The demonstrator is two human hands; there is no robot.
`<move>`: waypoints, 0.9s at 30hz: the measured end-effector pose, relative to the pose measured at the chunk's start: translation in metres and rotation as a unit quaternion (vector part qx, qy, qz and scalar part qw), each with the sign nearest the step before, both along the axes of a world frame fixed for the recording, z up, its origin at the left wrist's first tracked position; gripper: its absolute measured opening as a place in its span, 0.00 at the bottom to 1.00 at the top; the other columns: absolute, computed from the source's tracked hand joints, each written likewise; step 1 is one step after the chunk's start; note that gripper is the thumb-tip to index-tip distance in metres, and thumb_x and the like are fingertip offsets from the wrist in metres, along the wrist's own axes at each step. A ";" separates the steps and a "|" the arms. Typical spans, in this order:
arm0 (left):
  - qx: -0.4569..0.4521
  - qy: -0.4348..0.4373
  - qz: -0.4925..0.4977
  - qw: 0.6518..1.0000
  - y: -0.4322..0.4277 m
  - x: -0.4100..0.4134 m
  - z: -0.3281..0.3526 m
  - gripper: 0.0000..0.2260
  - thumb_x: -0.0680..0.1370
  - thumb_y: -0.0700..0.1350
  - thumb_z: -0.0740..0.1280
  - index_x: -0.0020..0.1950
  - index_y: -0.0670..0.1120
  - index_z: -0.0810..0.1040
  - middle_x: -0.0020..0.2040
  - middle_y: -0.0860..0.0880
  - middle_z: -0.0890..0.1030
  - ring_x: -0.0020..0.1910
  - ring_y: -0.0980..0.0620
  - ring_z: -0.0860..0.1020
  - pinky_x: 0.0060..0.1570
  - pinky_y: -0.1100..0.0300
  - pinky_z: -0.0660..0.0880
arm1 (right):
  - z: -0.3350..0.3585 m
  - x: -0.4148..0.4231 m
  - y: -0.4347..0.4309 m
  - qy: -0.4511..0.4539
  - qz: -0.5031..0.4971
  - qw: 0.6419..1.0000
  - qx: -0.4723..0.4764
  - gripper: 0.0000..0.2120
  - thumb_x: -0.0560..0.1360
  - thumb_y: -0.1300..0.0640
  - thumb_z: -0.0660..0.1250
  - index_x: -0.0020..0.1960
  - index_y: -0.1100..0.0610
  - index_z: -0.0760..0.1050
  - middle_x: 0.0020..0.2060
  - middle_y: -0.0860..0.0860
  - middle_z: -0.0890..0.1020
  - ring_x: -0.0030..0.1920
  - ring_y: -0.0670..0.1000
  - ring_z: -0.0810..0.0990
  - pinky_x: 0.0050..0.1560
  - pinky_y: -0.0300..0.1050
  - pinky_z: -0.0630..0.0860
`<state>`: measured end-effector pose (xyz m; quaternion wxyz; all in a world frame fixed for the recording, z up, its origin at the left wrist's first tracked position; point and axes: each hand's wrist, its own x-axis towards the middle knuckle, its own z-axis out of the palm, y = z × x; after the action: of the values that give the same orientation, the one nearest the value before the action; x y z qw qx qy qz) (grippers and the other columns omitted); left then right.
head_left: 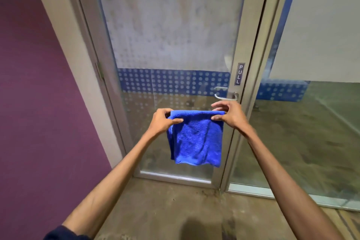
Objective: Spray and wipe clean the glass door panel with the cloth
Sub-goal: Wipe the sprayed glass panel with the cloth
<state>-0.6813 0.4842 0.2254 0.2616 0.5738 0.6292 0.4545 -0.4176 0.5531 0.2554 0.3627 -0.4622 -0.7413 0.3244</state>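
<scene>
blue folded cloth (195, 138), 1, pinched by 2 hands (161, 121), 1 glass door panel (171, 31)

The floor (175, 206) is bare concrete, grey-brown, with rough and stained patches. It runs up to the bottom rail of the door frame (171, 176), which stands directly on it along the far edge. On the left edge it meets the purple wall (39, 103). Near the near edge, in the middle, there is a dark shadow (196, 228) on the floor. At the right near corner the surface shows striped lines, too blurred to tell more.
</scene>
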 end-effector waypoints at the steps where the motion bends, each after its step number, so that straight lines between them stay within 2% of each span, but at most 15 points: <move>1: 0.010 0.000 -0.003 1.000 0.005 -0.007 0.006 0.09 0.70 0.43 0.78 0.43 0.41 0.81 0.40 0.42 0.84 0.37 0.52 0.77 0.42 0.52 0.76 | 0.006 -0.008 0.006 -0.016 0.003 1.000 0.012 0.21 0.63 0.70 0.80 0.54 0.58 0.83 0.43 0.55 0.87 0.45 0.48 0.85 0.55 0.45 0.81; 4: 0.024 -0.008 -0.032 0.999 0.023 -0.030 0.024 0.07 0.72 0.38 0.75 0.46 0.41 0.79 0.43 0.46 0.83 0.43 0.51 0.79 0.52 0.53 0.77 | 0.022 -0.037 0.021 -0.030 -0.013 0.998 0.045 0.19 0.63 0.69 0.80 0.51 0.55 0.83 0.40 0.52 0.87 0.42 0.46 0.85 0.55 0.45 0.81; 6: 0.037 0.004 -0.044 0.998 0.037 -0.047 0.038 0.07 0.72 0.36 0.75 0.46 0.42 0.79 0.43 0.47 0.82 0.44 0.52 0.79 0.52 0.55 0.76 | 0.029 -0.057 0.030 -0.018 -0.044 0.997 0.062 0.18 0.64 0.68 0.80 0.49 0.54 0.84 0.42 0.52 0.87 0.42 0.44 0.84 0.53 0.39 0.80; 8: 0.062 0.012 -0.043 0.997 0.052 -0.065 0.051 0.07 0.70 0.35 0.75 0.46 0.41 0.81 0.44 0.47 0.83 0.44 0.52 0.79 0.54 0.53 0.78 | 0.037 -0.076 0.038 -0.008 -0.083 0.992 0.089 0.15 0.65 0.65 0.80 0.49 0.53 0.84 0.43 0.50 0.87 0.41 0.39 0.82 0.46 0.28 0.76; 9: 0.073 0.011 -0.038 0.997 0.059 -0.075 0.058 0.08 0.70 0.34 0.75 0.47 0.41 0.82 0.46 0.46 0.84 0.44 0.51 0.80 0.56 0.50 0.79 | 0.041 -0.085 0.041 -0.005 -0.100 0.989 0.106 0.14 0.66 0.64 0.79 0.49 0.54 0.84 0.44 0.49 0.86 0.41 0.39 0.82 0.44 0.27 0.75; 12: 0.107 0.006 -0.013 0.994 0.075 -0.102 0.081 0.13 0.67 0.35 0.77 0.50 0.44 0.83 0.54 0.43 0.83 0.50 0.47 0.80 0.59 0.45 0.77 | 0.053 -0.114 0.050 -0.001 -0.137 0.979 0.150 0.09 0.69 0.60 0.77 0.48 0.53 0.85 0.44 0.50 0.86 0.46 0.50 0.83 0.50 0.47 0.79; 13: 0.126 0.010 -0.003 0.992 0.080 -0.111 0.086 0.15 0.66 0.36 0.77 0.51 0.45 0.82 0.55 0.43 0.82 0.53 0.46 0.80 0.59 0.46 0.76 | 0.057 -0.124 0.052 -0.007 -0.154 0.974 0.166 0.07 0.70 0.58 0.76 0.48 0.52 0.85 0.44 0.50 0.85 0.47 0.52 0.82 0.49 0.49 0.78; 16: 0.181 0.030 0.030 0.983 0.091 -0.138 0.098 0.20 0.65 0.36 0.79 0.53 0.47 0.79 0.58 0.44 0.75 0.55 0.46 0.77 0.58 0.53 0.76 | 0.065 -0.155 0.057 -0.021 -0.225 0.951 0.211 0.07 0.71 0.53 0.74 0.49 0.47 0.84 0.44 0.50 0.76 0.49 0.54 0.78 0.46 0.43 0.69; 19: 0.239 0.018 0.043 0.970 0.102 -0.162 0.106 0.23 0.65 0.34 0.78 0.57 0.47 0.77 0.61 0.45 0.68 0.51 0.50 0.79 0.50 0.71 0.75 | 0.070 -0.190 0.064 -0.036 -0.273 0.937 0.216 0.09 0.72 0.50 0.73 0.52 0.48 0.82 0.49 0.54 0.76 0.53 0.59 0.79 0.48 0.48 0.73; 21: 0.269 0.014 0.055 0.961 0.109 -0.176 0.113 0.24 0.66 0.34 0.77 0.58 0.47 0.75 0.63 0.45 0.66 0.50 0.54 0.79 0.45 0.75 0.74 | 0.078 -0.211 0.071 -0.036 -0.281 0.935 0.215 0.10 0.73 0.49 0.72 0.53 0.48 0.81 0.50 0.54 0.75 0.53 0.60 0.79 0.50 0.51 0.75; 23: 0.294 0.027 0.069 0.953 0.116 -0.194 0.121 0.24 0.66 0.33 0.75 0.59 0.47 0.74 0.64 0.45 0.64 0.47 0.59 0.78 0.44 0.74 0.74 | 0.089 -0.230 0.082 -0.031 -0.266 0.936 0.227 0.09 0.72 0.49 0.73 0.52 0.49 0.82 0.49 0.51 0.72 0.54 0.58 0.76 0.51 0.51 0.74; 27: 0.291 0.073 0.099 0.949 0.136 -0.230 0.134 0.27 0.65 0.35 0.75 0.60 0.50 0.72 0.63 0.48 0.63 0.38 0.58 0.79 0.45 0.53 0.80 | 0.104 -0.258 0.109 -0.046 -0.274 0.925 0.260 0.07 0.70 0.50 0.74 0.48 0.48 0.84 0.50 0.49 0.69 0.60 0.56 0.68 0.55 0.55 0.70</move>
<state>-0.9115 0.6205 0.3597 -0.0093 0.5913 0.5407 0.5983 -0.6759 0.6626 0.3593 0.5103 -0.5509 -0.6603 -0.0137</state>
